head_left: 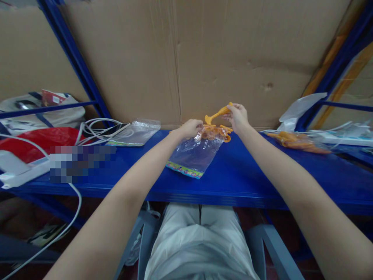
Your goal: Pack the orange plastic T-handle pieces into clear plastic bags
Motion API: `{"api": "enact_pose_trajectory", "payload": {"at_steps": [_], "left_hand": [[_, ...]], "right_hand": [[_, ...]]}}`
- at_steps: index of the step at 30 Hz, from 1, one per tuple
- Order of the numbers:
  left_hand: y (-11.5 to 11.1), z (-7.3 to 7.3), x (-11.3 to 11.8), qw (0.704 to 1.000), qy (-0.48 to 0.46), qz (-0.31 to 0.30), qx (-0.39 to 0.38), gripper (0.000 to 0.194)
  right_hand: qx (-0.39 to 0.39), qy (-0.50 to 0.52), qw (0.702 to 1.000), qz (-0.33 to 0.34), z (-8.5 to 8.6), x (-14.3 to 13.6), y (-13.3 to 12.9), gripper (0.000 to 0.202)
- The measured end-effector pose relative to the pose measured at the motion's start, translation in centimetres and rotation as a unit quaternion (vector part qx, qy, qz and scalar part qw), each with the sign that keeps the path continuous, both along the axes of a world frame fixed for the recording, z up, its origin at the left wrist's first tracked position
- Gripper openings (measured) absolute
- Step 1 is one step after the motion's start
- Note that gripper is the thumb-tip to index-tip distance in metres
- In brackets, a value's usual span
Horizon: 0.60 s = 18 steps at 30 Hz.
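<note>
My right hand (239,118) is closed on an orange plastic piece (217,114), long and ridged with a flared end, held tilted above a pile of orange plastic pieces (214,132). At the left of the pile, my left hand (190,127) has its fingers curled together; what they grip, if anything, is hidden. Below the pile lies a clear plastic bag (195,153) with a colourful printed strip along its near edge. Its far end meets the orange pieces, and I cannot tell which of them are inside.
Another clear bag (136,132) lies left on the blue shelf (241,179), beside white cables (100,130) and a red bag (43,142). To the right are bagged orange pieces (300,142) and a white power strip (346,138). Cardboard (204,58) walls the back, between blue posts (72,58).
</note>
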<state>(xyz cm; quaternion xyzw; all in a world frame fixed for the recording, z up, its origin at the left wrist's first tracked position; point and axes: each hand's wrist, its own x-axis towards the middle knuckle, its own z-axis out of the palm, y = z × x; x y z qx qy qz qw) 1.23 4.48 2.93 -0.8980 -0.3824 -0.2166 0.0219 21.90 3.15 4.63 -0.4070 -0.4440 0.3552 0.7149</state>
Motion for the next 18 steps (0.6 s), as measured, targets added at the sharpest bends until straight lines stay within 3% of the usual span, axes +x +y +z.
{"api": "enact_pose_trajectory", "payload": {"at_steps": [6, 10, 18], "left_hand": [[0.6, 0.6, 0.8, 0.999, -0.017, -0.033, -0.02, 0.015], [0.7, 0.4, 1.0, 0.998, -0.022, -0.042, -0.028, 0.014], [0.4, 0.0, 1.9, 0.995, -0.082, -0.053, -0.006, 0.01]], "right_hand": [[-0.004, -0.041, 0.999, -0.008, -1.5, 0.9, -0.8, 0.022], [-0.016, -0.071, 0.997, 0.04, -2.1, 1.3, -1.8, 0.026], [-0.04, -0.082, 0.994, 0.067, -1.5, 1.0, -1.8, 0.018]]}}
